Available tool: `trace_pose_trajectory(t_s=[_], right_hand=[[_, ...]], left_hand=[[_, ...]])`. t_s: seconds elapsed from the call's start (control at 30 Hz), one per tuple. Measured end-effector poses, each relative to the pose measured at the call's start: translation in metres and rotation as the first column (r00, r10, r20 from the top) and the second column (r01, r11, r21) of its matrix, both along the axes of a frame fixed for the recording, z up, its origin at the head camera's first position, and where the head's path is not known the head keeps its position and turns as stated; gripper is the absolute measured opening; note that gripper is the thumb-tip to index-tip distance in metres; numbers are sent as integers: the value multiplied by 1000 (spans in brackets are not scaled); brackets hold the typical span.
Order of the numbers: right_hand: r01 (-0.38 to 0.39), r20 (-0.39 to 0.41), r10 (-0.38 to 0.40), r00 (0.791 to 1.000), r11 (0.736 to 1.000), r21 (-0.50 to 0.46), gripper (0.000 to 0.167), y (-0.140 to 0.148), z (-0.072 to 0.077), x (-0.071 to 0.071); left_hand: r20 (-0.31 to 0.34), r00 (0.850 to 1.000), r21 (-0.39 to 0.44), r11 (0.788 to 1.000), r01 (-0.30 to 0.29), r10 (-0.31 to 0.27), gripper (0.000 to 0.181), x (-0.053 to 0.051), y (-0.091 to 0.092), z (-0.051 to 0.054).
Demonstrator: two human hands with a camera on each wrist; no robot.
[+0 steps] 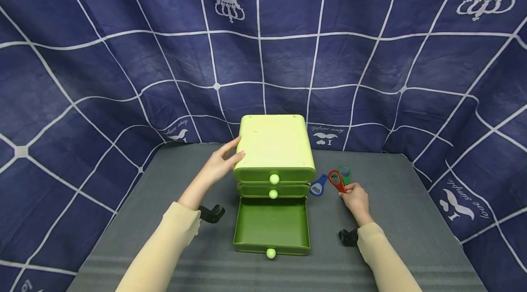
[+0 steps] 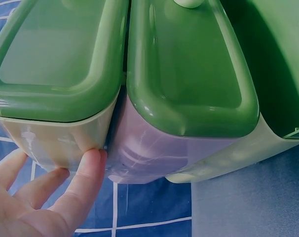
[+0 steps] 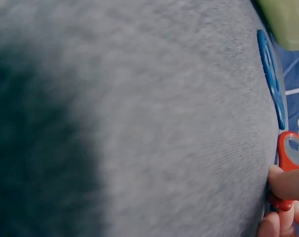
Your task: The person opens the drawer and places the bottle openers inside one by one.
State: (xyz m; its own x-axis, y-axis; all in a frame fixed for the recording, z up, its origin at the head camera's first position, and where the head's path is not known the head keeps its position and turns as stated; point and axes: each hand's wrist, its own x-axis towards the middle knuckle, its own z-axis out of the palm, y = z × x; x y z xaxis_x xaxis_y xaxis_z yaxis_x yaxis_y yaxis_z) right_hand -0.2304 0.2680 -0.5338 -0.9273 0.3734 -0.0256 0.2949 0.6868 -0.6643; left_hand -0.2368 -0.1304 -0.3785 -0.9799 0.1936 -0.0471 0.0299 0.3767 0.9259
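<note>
A small green three-drawer cabinet [image 1: 275,141] with a pale yellow-green top stands in the middle of the table. My left hand [image 1: 221,162] rests against its upper left side; in the left wrist view the fingertips [image 2: 92,160] touch the casing beside the top drawer. The bottom drawer [image 1: 271,225] is pulled out, and its inside holds nothing visible. To the right, my right hand [image 1: 356,198] pinches a red bottle opener [image 1: 338,183] by its handle end, between thumb and fingers. Near it lie a blue bottle opener [image 1: 318,186] and a green one [image 1: 344,173], partly behind the red.
Both upper drawers, with round pale knobs [image 1: 274,179], are closed. A grey cloth [image 1: 185,255] covers the table. Dark blue curtain fabric [image 1: 288,63] with white lines hangs behind and at the sides. Black wrist straps [image 1: 212,214] stick out by each forearm.
</note>
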Motion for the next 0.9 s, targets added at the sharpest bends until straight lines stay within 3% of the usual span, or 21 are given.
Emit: trace_pose_trajectory(t_s=[0.27,0.5,0.67,0.9], right_hand=[[-35,-66,32,997,999,-30,23,7,-1,9],[-40,-4,40,999,993,-110,36,15,15,22],[-137,27,143,989,978,-156,42,16,37,36],[-291,43,307,951,931,-219,36,12,65,55]], left_hand=[[-34,999,12,1000,3,-3,64,1,-2,-3],[-20,1000,4,1000,-1,1,63,0,-1,-3],[-15,1000,6,1000,3,-3,64,1,-1,-3],[-12,1000,9,1000,6,-6,64,1,-1,-2]])
